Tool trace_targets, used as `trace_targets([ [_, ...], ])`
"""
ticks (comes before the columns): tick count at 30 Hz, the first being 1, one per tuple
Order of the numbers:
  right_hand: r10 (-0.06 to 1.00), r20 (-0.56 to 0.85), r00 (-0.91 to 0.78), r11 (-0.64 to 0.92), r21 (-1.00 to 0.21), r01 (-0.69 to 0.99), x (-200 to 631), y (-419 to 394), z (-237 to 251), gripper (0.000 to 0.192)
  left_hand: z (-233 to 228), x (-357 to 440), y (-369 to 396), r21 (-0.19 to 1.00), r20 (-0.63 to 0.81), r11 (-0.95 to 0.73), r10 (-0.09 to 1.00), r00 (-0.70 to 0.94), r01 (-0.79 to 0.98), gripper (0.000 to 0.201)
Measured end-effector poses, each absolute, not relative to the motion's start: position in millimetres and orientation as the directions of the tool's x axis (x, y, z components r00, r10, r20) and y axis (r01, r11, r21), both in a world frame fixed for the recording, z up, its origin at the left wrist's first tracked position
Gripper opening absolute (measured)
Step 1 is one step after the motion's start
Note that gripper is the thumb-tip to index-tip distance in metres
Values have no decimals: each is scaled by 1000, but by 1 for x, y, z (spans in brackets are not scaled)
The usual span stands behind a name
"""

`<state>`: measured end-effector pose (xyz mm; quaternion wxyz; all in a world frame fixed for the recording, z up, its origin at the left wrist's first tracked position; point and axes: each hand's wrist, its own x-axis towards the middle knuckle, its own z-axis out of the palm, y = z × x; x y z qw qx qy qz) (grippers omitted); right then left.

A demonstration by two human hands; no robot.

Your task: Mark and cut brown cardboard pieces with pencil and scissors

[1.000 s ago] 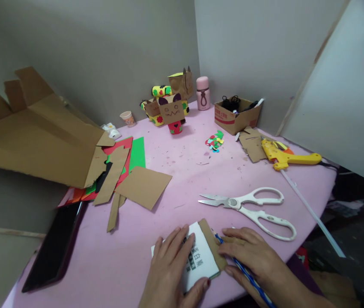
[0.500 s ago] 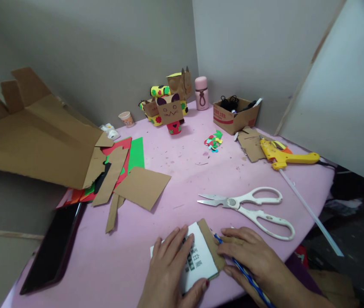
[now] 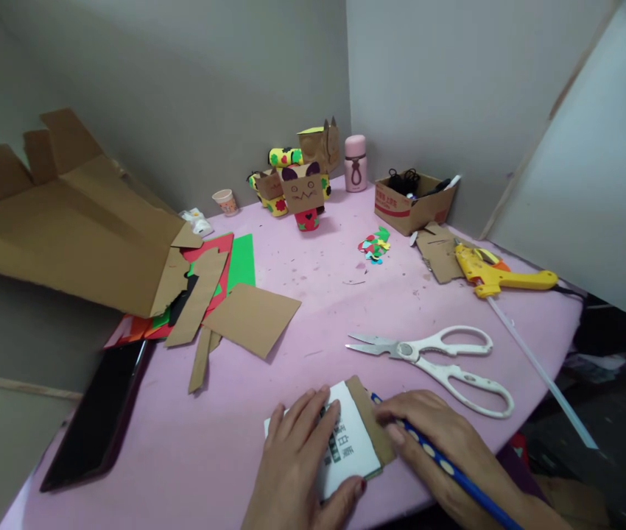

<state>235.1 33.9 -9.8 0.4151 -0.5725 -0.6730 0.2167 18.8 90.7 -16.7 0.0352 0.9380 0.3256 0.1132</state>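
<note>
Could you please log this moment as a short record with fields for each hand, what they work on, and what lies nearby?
left hand: flat on the white printed card
right hand: grips a blue pencil, tip at the card's brown cardboard edge
surface: pink table
nearby: white scissors, closed, beyond the right hand
far right: yellow glue gun

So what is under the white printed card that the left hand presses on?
A brown cardboard piece sticks out along the right edge of the white printed card. The left hand covers the card's left part, so what lies beneath there is hidden.
</note>
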Motion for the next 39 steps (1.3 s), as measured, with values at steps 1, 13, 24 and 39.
trace_targets([
  [1,963,269,33,205,-803,560,233,36,-7,17,-15,19,90,137,186,-788,615,766,600,62],
  [13,997,14,80,-26,-874,485,215,49,5,21,-8,24,89,163,136,-786,617,775,597,59],
  [24,991,130,-28,120,-784,610,213,49,-2,20,-4,24,86,259,76,-742,654,752,619,57],
  [39,963,252,-94,243,-667,704,208,39,-6,20,1,26,84,343,16,-674,701,713,655,58],
])
